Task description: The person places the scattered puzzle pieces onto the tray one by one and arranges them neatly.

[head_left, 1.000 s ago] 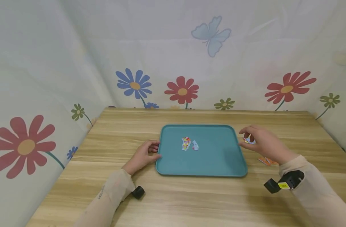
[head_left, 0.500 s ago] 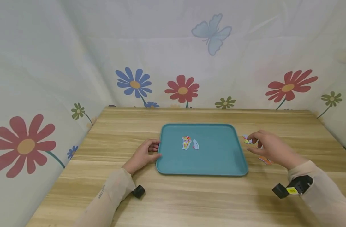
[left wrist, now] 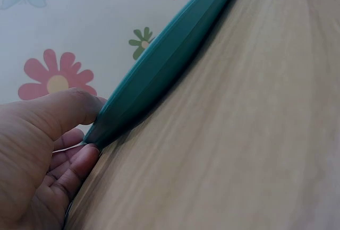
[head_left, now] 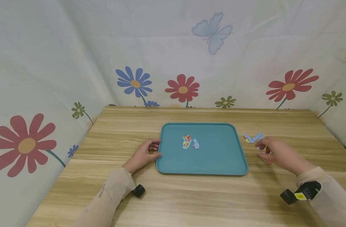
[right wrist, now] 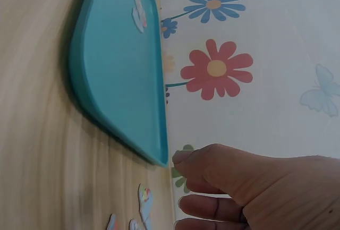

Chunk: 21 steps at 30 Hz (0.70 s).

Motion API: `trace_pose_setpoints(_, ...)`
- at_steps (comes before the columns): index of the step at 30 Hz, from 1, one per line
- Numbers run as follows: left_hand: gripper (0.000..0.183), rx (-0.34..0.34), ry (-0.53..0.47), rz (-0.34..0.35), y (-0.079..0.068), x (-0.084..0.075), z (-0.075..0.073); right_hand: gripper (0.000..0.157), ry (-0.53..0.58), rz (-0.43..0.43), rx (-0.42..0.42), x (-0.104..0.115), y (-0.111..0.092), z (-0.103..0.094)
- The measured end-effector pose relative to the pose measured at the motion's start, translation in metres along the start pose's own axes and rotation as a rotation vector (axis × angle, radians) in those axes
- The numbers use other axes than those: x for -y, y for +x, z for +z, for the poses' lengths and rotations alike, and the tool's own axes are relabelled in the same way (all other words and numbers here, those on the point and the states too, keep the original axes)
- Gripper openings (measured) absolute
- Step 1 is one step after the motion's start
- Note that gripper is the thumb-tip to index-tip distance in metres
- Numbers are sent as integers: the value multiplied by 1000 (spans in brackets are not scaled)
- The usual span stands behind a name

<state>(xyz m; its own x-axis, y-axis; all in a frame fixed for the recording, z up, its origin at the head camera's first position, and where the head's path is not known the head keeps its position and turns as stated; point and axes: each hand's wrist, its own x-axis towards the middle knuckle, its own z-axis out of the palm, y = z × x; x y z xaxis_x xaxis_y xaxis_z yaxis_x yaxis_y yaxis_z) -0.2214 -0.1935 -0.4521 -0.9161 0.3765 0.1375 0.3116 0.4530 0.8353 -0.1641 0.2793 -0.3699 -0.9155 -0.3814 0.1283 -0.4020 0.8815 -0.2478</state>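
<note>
Two flat pieces (head_left: 186,142), inside teal tray (head_left: 215,159)

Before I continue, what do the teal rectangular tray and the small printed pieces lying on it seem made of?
Teal rectangular tray: probably moulded plastic, matte-looking; even colour and smooth, rounded corners suggest it.
Small, irregular, multicoloured printed pieces: likely paper or thin card, being flat with pale edges; too small to judge gloss.

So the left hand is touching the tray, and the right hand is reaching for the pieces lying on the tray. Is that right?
Not quite: the right hand isn't at the pieces on the tray. The head view shows it at the pieces on the table, beside the tray. The left hand is touching the tray, as you said.
</note>
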Motion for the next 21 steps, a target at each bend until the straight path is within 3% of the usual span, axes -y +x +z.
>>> trace_pose_setpoints(21,54,3,5,-19,-2,-7,0,10,-35,6,38,-23,-16,16)
